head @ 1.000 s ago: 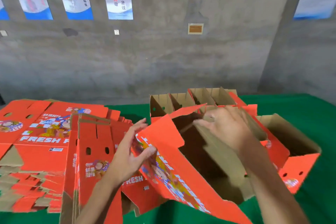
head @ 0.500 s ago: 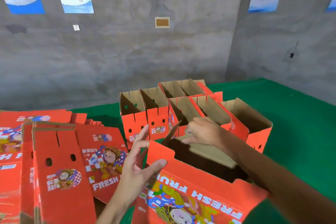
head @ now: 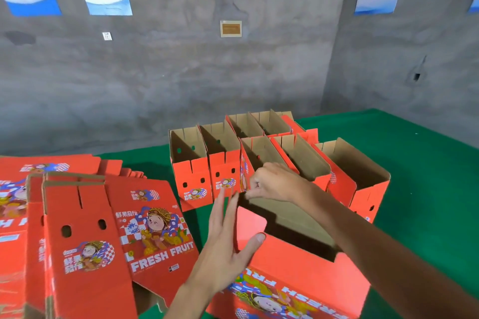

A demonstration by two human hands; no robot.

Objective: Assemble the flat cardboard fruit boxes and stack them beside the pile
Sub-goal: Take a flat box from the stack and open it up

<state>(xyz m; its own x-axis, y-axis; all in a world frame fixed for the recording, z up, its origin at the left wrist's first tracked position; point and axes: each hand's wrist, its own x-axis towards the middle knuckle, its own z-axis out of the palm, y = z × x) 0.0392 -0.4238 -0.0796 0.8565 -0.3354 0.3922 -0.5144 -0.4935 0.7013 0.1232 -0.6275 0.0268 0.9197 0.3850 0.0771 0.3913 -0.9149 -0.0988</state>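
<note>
The left hand's fingers [head: 228, 204] were straight and close together, laid flat against the left end panel of the open fruit box [head: 298, 274], thumb spread against its near red wall. The left hand [head: 225, 238] rose from a forearm entering at 6 o'clock. The right hand's fingers [head: 255, 185] were curled, pinching the box's far left corner; the right hand [head: 274, 184] reached in from a forearm at 4 o'clock, crossing the box's opening. The box sat on the green table [head: 420, 163] at 5 o'clock. Assembled boxes [head: 207, 176] stood in rows at 12 o'clock, just behind it. The pile of flat boxes [head: 85, 228] lay at 9 o'clock.
</note>
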